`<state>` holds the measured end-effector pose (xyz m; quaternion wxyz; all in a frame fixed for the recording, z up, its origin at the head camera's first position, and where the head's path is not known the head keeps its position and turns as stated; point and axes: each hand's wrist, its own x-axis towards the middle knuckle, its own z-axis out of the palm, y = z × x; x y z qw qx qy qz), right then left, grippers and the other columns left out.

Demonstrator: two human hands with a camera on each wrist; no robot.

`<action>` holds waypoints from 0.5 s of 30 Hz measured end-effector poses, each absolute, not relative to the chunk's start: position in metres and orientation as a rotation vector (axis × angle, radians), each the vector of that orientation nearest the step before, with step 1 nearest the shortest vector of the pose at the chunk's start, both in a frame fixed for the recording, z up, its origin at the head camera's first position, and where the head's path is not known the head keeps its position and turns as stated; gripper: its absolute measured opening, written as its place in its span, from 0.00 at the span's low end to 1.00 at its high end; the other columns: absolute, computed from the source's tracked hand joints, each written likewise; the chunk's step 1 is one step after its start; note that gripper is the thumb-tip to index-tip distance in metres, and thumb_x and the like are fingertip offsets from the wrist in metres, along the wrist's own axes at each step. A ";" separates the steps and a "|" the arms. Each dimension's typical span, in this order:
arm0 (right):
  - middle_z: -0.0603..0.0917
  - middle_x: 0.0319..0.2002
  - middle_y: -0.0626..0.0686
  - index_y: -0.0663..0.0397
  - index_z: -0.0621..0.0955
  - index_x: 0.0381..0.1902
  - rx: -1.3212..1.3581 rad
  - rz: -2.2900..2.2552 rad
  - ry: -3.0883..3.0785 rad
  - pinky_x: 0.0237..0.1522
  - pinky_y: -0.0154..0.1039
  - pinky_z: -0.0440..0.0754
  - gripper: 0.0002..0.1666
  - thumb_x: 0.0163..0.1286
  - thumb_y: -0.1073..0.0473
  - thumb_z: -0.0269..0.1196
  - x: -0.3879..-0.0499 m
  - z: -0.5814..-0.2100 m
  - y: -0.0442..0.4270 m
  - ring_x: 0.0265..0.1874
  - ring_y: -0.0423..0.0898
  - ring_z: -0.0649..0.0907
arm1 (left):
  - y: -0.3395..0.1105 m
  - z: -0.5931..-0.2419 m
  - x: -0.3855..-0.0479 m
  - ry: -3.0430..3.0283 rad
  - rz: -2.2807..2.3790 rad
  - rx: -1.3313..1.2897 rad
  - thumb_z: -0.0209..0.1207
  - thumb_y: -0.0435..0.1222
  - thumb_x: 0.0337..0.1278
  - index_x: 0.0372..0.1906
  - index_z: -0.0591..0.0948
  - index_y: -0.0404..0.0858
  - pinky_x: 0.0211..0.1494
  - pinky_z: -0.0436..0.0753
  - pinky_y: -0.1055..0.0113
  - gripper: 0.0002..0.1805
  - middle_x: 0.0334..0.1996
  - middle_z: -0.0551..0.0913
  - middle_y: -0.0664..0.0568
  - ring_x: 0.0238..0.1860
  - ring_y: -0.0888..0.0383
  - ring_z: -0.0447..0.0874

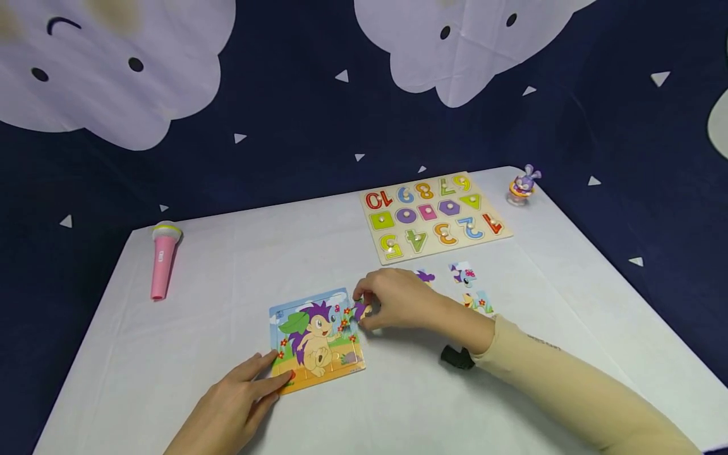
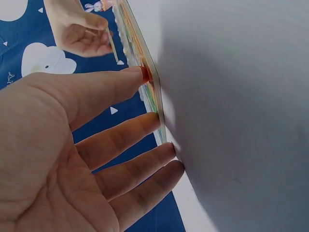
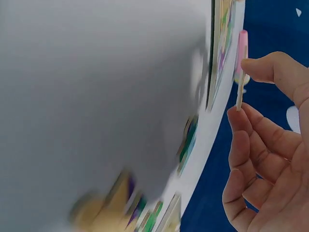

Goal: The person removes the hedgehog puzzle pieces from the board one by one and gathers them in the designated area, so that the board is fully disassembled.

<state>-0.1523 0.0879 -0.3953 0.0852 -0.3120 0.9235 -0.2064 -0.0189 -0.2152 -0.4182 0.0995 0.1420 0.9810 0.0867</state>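
The right hand (image 1: 398,299) pinches a thin, flat puzzle piece (image 1: 360,311); the left hand (image 1: 239,393), straight fingers parted, touches a rectangular puzzle board (image 1: 318,344). The white tabletop (image 1: 239,265) looks smooth.

My left hand (image 2: 63,145) fills the left side, palm to camera, fingers spread. Thumb (image 2: 104,92) tip touches the board (image 2: 160,96) by an orange-red spot; board is near edge-on. Index tip is at its edge, other two visible fingertips just below. Up top, my right hand (image 2: 82,34) pinches a thin piece (image 2: 112,46), also edge-on. Bunny-eared toy (image 2: 99,6) beside it. White tabletop (image 2: 241,121) on the right, shadowed. Navy cloth (image 2: 130,99) behind, white shapes on it.
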 end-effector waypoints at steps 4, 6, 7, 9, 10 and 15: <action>0.84 0.33 0.37 0.43 0.90 0.46 -0.907 -0.623 2.764 0.40 0.35 0.79 0.20 0.56 0.48 0.80 -0.152 -0.396 0.106 0.35 0.36 0.79 | -0.215 -0.418 -0.018 2.913 0.264 0.424 0.77 0.44 0.60 0.58 0.91 0.57 0.65 0.88 0.51 0.20 0.69 0.84 0.52 0.68 0.47 0.84; 0.84 0.33 0.36 0.43 0.90 0.46 -0.903 -0.625 2.764 0.41 0.35 0.79 0.20 0.56 0.49 0.80 -0.152 -0.397 0.113 0.35 0.35 0.79 | -0.216 -0.418 -0.017 2.919 0.266 0.429 0.77 0.44 0.60 0.57 0.92 0.57 0.66 0.87 0.50 0.19 0.69 0.84 0.52 0.68 0.47 0.84; 0.84 0.34 0.36 0.43 0.90 0.46 -0.904 -0.625 2.764 0.41 0.35 0.79 0.19 0.56 0.49 0.80 -0.152 -0.398 0.117 0.35 0.35 0.79 | -0.216 -0.418 -0.017 2.922 0.266 0.432 0.77 0.44 0.60 0.57 0.92 0.57 0.66 0.87 0.50 0.19 0.69 0.84 0.52 0.68 0.47 0.84; 0.84 0.33 0.36 0.42 0.90 0.46 -0.907 -0.628 2.761 0.42 0.35 0.78 0.19 0.56 0.49 0.80 -0.151 -0.400 0.123 0.34 0.35 0.79 | -0.216 -0.418 -0.017 2.925 0.270 0.432 0.77 0.44 0.60 0.57 0.92 0.58 0.66 0.87 0.50 0.19 0.69 0.84 0.52 0.68 0.47 0.84; 0.84 0.33 0.36 0.42 0.90 0.45 -0.908 -0.626 2.760 0.41 0.35 0.78 0.19 0.56 0.49 0.80 -0.151 -0.401 0.125 0.34 0.35 0.79 | -0.216 -0.418 -0.017 2.924 0.271 0.431 0.77 0.44 0.60 0.57 0.92 0.58 0.66 0.87 0.50 0.19 0.69 0.84 0.52 0.68 0.47 0.84; 0.84 0.32 0.36 0.41 0.90 0.44 -0.905 -0.629 2.751 0.41 0.34 0.76 0.17 0.56 0.50 0.80 -0.148 -0.405 0.136 0.33 0.35 0.77 | -0.215 -0.419 -0.017 2.921 0.273 0.428 0.77 0.44 0.60 0.57 0.92 0.57 0.66 0.87 0.49 0.19 0.68 0.84 0.52 0.68 0.48 0.84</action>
